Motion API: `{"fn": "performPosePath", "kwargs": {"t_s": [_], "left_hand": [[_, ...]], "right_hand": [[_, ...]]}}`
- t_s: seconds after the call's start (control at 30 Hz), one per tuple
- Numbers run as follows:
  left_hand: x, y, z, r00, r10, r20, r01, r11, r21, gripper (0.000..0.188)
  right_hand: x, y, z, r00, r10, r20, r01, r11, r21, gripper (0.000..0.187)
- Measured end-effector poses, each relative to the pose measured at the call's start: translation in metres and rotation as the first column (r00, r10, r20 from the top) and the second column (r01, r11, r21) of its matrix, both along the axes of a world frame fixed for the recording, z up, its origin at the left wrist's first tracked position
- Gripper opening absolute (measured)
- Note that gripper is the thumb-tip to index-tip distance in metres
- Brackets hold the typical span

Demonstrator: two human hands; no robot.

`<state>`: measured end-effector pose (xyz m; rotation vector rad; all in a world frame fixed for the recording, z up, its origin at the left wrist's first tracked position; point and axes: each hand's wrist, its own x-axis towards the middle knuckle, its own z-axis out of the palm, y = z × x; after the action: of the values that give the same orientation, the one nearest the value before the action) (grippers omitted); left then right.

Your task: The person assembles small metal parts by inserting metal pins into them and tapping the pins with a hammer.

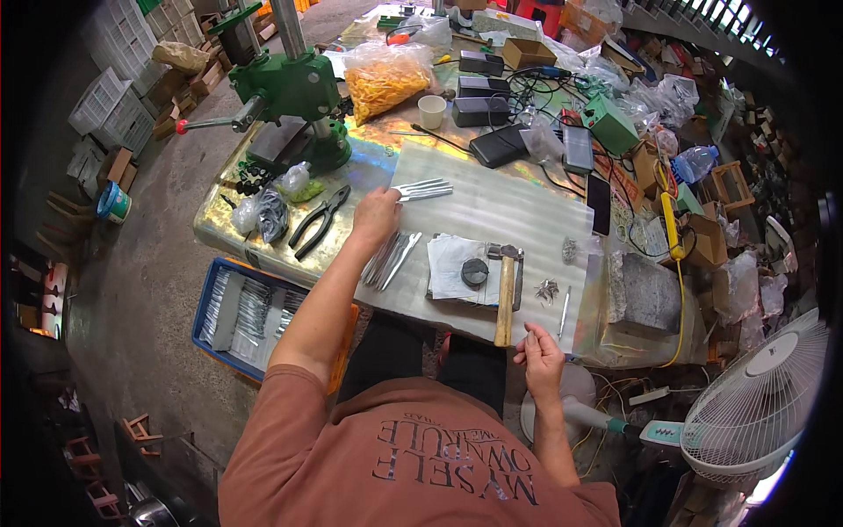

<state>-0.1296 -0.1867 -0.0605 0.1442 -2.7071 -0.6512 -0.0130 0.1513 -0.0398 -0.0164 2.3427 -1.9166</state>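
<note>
My left hand (376, 220) is closed at the near ends of a few thin silver metal strips (428, 189), which point away to the right. Just below it, a bundle of similar strips (389, 260) lies on the pale sheet (500, 206). My right hand (542, 358) is at the table's front edge with its fingers curled together; whatever they may pinch is too small to tell. Close by lies a hammer (505, 301), its wooden handle toward me, its head on a block covered with white cloth (446, 263). A dark round piece (475, 272) rests on that cloth.
Pliers (322, 221) and small bags (272, 215) lie left, below a green press (285, 83). A blue crate of metal strips (211, 303) stands below the table. Small pins (546, 291), a thin rod (565, 312) and a stone block (645, 292) are right, near a fan (755, 395).
</note>
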Motion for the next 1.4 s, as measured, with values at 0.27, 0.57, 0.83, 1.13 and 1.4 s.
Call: {"fn": "performPosePath", "kwargs": {"t_s": [0.27, 0.57, 0.83, 1.13, 1.4], "left_hand": [[-0.022, 0.003, -0.025, 0.996, 0.063, 0.07, -0.059, 0.997, -0.053, 0.013], [-0.023, 0.004, -0.029, 0.998, 0.048, -0.045, -0.047, 0.999, 0.011, 0.011], [-0.023, 0.003, -0.03, 0.997, 0.049, -0.055, -0.051, 0.998, -0.028, 0.008], [0.049, 0.021, 0.031, 0.988, -0.071, -0.134, 0.097, 0.976, 0.196, 0.006], [0.139, 0.075, 0.056, 0.894, -0.447, -0.032, 0.41, 0.786, 0.463, 0.005]], "right_hand": [[0.007, 0.0, -0.002, 1.0, 0.01, 0.016, -0.01, 0.999, 0.035, 0.022], [0.006, -0.009, 0.0, 0.996, 0.084, 0.019, -0.085, 0.994, 0.07, 0.023], [0.01, -0.012, 0.003, 0.999, 0.045, 0.002, -0.045, 0.996, 0.071, 0.02], [0.01, -0.012, 0.012, 0.989, 0.08, -0.121, -0.067, 0.992, 0.107, 0.02], [0.011, -0.031, 0.035, 0.97, 0.064, -0.234, -0.072, 0.997, -0.025, 0.018]]}}
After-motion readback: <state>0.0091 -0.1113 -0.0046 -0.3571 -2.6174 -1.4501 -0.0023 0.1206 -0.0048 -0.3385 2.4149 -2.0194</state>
